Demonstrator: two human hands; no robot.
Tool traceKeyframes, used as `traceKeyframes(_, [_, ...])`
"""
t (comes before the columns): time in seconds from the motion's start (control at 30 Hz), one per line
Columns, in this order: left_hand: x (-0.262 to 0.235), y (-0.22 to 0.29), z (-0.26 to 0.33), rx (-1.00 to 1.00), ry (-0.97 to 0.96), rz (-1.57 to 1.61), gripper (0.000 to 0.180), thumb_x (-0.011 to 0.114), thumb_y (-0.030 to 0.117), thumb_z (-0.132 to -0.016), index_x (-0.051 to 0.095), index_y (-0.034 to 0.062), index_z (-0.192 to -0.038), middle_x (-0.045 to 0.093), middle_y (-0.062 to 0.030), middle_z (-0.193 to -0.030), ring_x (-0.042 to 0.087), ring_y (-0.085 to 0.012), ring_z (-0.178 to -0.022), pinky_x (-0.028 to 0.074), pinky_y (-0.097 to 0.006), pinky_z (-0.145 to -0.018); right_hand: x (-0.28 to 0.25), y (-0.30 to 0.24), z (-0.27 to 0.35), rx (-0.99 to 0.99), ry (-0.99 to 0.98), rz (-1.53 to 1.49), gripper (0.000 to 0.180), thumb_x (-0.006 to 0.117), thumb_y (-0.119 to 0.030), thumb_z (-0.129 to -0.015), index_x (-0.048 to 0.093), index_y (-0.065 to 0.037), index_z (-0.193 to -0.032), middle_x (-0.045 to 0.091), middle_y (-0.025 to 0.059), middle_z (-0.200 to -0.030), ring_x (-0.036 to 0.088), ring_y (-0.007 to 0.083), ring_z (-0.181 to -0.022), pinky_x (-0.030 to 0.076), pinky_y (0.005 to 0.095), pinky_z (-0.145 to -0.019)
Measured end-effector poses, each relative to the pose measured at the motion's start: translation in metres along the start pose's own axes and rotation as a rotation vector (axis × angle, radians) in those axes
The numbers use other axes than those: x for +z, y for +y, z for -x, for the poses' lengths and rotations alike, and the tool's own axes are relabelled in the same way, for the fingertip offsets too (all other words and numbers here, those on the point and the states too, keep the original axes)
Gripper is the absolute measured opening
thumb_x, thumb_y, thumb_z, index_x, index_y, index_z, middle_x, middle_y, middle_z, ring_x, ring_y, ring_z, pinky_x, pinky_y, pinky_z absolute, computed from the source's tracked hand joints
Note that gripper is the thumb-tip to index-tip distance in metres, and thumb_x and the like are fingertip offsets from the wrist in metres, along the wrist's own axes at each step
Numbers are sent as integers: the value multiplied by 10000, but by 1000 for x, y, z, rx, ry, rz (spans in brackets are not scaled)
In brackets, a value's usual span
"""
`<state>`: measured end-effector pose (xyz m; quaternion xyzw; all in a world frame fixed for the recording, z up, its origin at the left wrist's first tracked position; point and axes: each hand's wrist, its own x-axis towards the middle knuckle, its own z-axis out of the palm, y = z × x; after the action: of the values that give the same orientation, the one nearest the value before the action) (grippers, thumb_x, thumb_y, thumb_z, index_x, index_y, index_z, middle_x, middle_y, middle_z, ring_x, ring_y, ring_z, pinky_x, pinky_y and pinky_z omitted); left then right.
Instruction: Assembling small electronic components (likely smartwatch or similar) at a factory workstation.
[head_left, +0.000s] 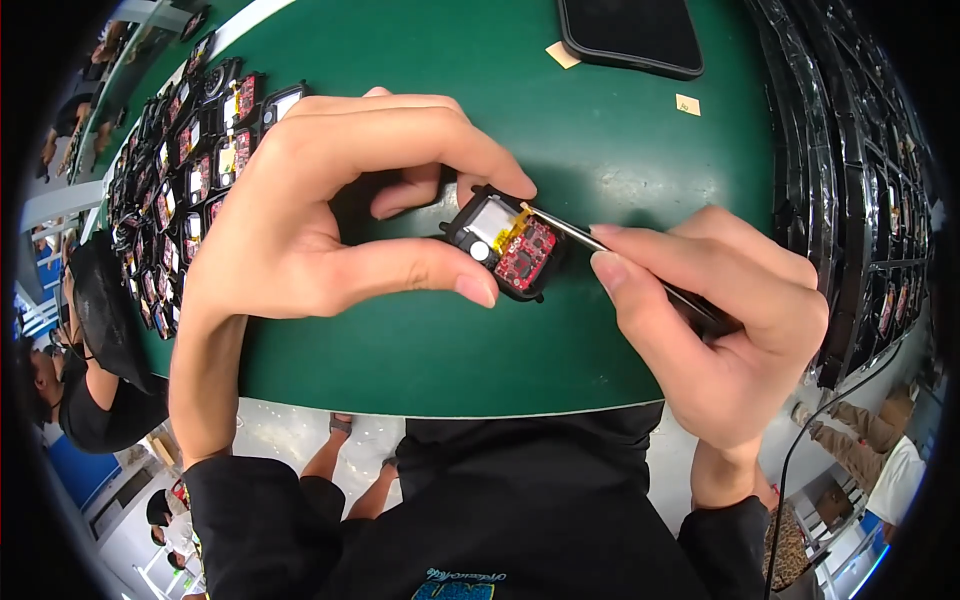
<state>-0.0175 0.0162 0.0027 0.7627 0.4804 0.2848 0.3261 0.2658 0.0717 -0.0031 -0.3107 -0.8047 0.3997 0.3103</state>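
My left hand (330, 200) pinches a small black electronic module (503, 245) between thumb and forefinger, just above the green mat (450, 350). The module shows a red circuit board, a silver cell and a yellow flex strip. My right hand (720, 310) grips slim metal tweezers (600, 242) like a pen. Their tip touches the yellow strip at the module's top right corner.
Rows of similar black modules with red boards (195, 160) lie at the mat's left. A black pad (630, 35) and two small tan scraps (688, 104) sit at the back. Stacked black trays (870, 200) run along the right. Other people are visible at the lower left.
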Motion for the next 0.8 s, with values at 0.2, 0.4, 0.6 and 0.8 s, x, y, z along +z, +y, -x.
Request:
traceKeyframes(0.2, [-2,0,0,-16,-40,-7,699,1034,390,-664,821,-29,-1182,752,-75,-1012,445,-92,-648,388,-267,-651,0,2,1,12,-17,-18,208,832,109,-817,860,38,-1011,704,56,-724,604,96,-600,402,242,-551])
traceKeyframes(0.4, [-3,3,-2,-22,-55,-93,673,1026,398,-665,832,-7,-1166,752,-59,-993,457,-101,-653,381,-268,-661,2,4,1,-7,-30,-16,237,826,126,-803,862,31,-1017,700,52,-720,596,90,-595,397,243,-542])
traceKeyframes(0.6, [-1,5,-1,26,-38,-133,597,1003,411,-700,850,13,-1118,755,-54,-943,526,-125,-657,384,-289,-681,3,3,1,-9,-25,-27,241,829,128,-798,864,26,-1013,680,41,-701,573,78,-582,378,236,-531])
traceKeyframes(0.8, [0,6,0,74,-41,-165,595,1002,409,-695,851,12,-1112,756,-62,-932,561,-145,-673,393,-296,-682,4,4,5,-60,-11,-9,229,825,128,-795,859,33,-1000,676,40,-698,540,69,-552,352,240,-508])
